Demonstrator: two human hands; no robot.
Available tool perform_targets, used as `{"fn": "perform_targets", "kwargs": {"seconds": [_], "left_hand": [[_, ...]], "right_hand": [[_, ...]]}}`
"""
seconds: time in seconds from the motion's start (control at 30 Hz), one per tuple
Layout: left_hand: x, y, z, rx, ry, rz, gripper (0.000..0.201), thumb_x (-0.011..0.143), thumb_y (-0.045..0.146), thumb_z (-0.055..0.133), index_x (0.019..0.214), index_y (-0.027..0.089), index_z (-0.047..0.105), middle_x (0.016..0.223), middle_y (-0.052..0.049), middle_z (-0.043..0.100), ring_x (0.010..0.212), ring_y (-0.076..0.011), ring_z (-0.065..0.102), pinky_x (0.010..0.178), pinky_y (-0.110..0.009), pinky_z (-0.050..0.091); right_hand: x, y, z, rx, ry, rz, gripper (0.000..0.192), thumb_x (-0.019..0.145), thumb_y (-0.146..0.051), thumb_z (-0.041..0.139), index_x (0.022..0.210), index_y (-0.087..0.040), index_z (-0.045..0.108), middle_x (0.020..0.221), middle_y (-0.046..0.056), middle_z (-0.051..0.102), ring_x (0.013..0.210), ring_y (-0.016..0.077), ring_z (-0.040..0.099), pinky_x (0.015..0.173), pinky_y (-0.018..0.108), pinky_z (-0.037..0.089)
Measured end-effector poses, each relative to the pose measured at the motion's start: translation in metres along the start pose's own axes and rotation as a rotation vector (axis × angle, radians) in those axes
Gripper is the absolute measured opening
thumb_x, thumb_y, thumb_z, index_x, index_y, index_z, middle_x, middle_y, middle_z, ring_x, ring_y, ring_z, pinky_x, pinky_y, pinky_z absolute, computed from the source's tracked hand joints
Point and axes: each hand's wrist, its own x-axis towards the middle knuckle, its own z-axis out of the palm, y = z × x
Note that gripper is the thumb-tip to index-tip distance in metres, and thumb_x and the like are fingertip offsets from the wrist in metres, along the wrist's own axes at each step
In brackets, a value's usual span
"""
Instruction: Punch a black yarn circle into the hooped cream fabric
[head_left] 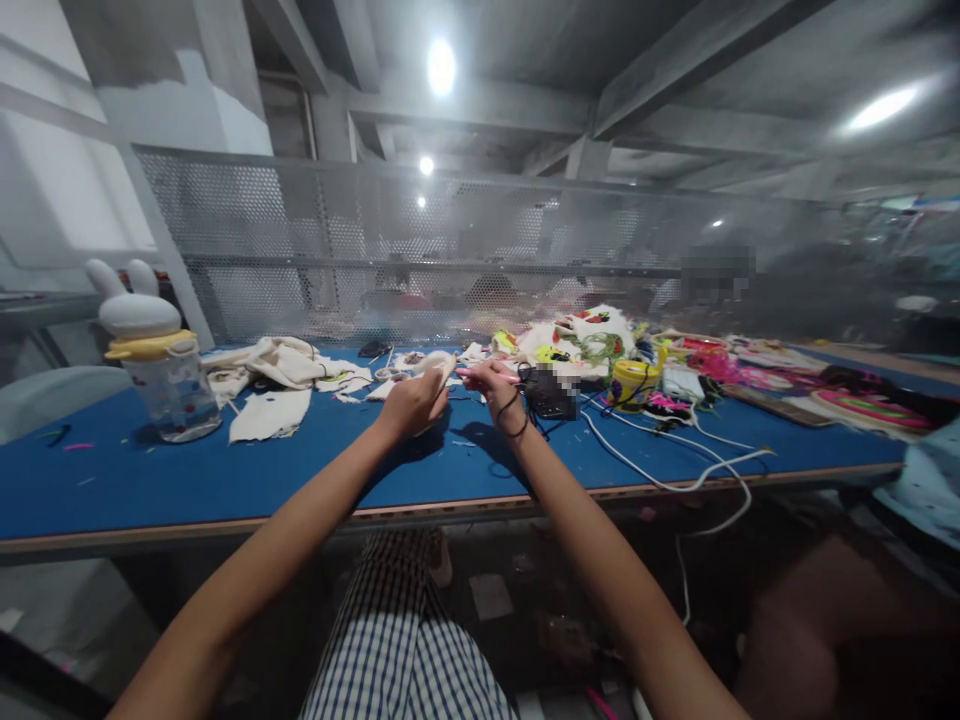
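Cream cloth piece (437, 368), soft and rounded, sits pinched in the curled fingers of the left hand (412, 400) above the blue felt-like table (225, 470); the right hand (495, 385) grips a thin pink stick (484, 374) beside it.

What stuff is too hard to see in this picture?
- Head view: the cloth piece in the left hand is half hidden by the fingers.
- The pink stick in the right hand is too thin to identify.
- The black thing beside it is blurred.
- The colourful pile is too small.
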Motion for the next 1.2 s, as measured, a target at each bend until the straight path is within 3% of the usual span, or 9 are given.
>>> {"fn": "perform_targets", "kwargs": {"seconds": [0.13, 0.23, 0.37, 0.5, 0.67, 0.77, 0.93, 1.2], "left_hand": [[0.000, 0.003, -0.009, -0.002, 0.068, 0.150, 0.032, 0.090, 0.033, 0.033, 0.105, 0.016, 0.057, 0.085, -0.011, 0.065, 0.077, -0.0230, 0.062, 0.065, -0.031, 0.044], [0.000, 0.004, -0.012, -0.032, 0.114, 0.104, 0.034, 0.091, 0.029, 0.030, 0.102, 0.016, 0.059, 0.085, -0.010, 0.062, 0.079, -0.0217, 0.059, 0.069, -0.031, 0.044], [0.003, 0.003, -0.010, -0.086, 0.177, -0.005, 0.030, 0.088, 0.032, 0.041, 0.105, 0.016, 0.059, 0.090, -0.010, 0.057, 0.087, -0.0227, 0.055, 0.077, -0.033, 0.044], [0.006, -0.002, -0.007, -0.143, 0.156, 0.018, 0.044, 0.078, 0.038, 0.058, 0.114, 0.012, 0.055, 0.101, -0.014, 0.055, 0.097, -0.0277, 0.051, 0.085, -0.039, 0.042], [0.007, -0.011, -0.006, -0.092, 0.071, 0.051, 0.020, 0.086, 0.024, 0.048, 0.100, 0.017, 0.061, 0.089, -0.010, 0.060, 0.087, -0.0242, 0.053, 0.078, -0.035, 0.041], [0.007, -0.013, -0.007, -0.046, 0.158, 0.019, 0.020, 0.090, 0.024, 0.044, 0.095, 0.019, 0.063, 0.083, -0.009, 0.060, 0.082, -0.0230, 0.053, 0.073, -0.034, 0.040], [0.004, -0.008, -0.013, 0.024, 0.376, -0.121, 0.019, 0.087, 0.032, 0.052, 0.094, 0.024, 0.068, 0.091, -0.009, 0.056, 0.085, -0.0235, 0.049, 0.073, -0.036, 0.038], [0.003, -0.009, -0.015, -0.067, 0.448, -0.215, 0.022, 0.085, 0.022, 0.051, 0.097, 0.021, 0.069, 0.090, -0.009, 0.049, 0.081, -0.0225, 0.048, 0.073, -0.037, 0.037]], "right_hand": [[0.009, -0.002, -0.005, 0.424, 0.113, 0.249, 0.010, 0.058, -0.018, 0.058, 0.054, -0.020, 0.049, 0.060, -0.002, 0.063, 0.051, 0.0088, 0.050, 0.053, 0.022, 0.045], [0.011, -0.003, -0.008, 0.519, 0.143, 0.316, 0.011, 0.055, -0.015, 0.056, 0.053, -0.019, 0.046, 0.056, -0.002, 0.062, 0.047, 0.0076, 0.048, 0.048, 0.021, 0.043], [0.013, -0.002, -0.011, 0.513, 0.126, 0.336, 0.009, 0.054, -0.016, 0.056, 0.054, -0.019, 0.048, 0.052, -0.002, 0.058, 0.044, 0.0078, 0.046, 0.044, 0.021, 0.041], [0.013, -0.001, -0.013, 0.491, 0.106, 0.334, 0.011, 0.053, -0.016, 0.055, 0.053, -0.019, 0.045, 0.050, -0.003, 0.055, 0.042, 0.0070, 0.045, 0.044, 0.020, 0.042], [0.011, -0.004, -0.011, 0.529, 0.152, 0.374, 0.009, 0.055, -0.014, 0.053, 0.053, -0.018, 0.046, 0.048, -0.003, 0.055, 0.042, 0.0059, 0.046, 0.045, 0.018, 0.041], [0.010, -0.004, -0.010, 0.516, 0.164, 0.371, 0.008, 0.055, -0.014, 0.053, 0.053, -0.018, 0.045, 0.047, -0.003, 0.054, 0.041, 0.0054, 0.045, 0.043, 0.017, 0.039], [0.010, -0.002, -0.010, 0.480, 0.132, 0.366, 0.013, 0.053, -0.012, 0.054, 0.052, -0.018, 0.043, 0.047, -0.006, 0.051, 0.041, 0.0048, 0.044, 0.043, 0.017, 0.038], [0.009, -0.001, -0.008, 0.468, 0.117, 0.373, 0.015, 0.054, -0.010, 0.054, 0.049, -0.018, 0.041, 0.045, -0.006, 0.046, 0.041, 0.0044, 0.041, 0.042, 0.016, 0.040]]}}
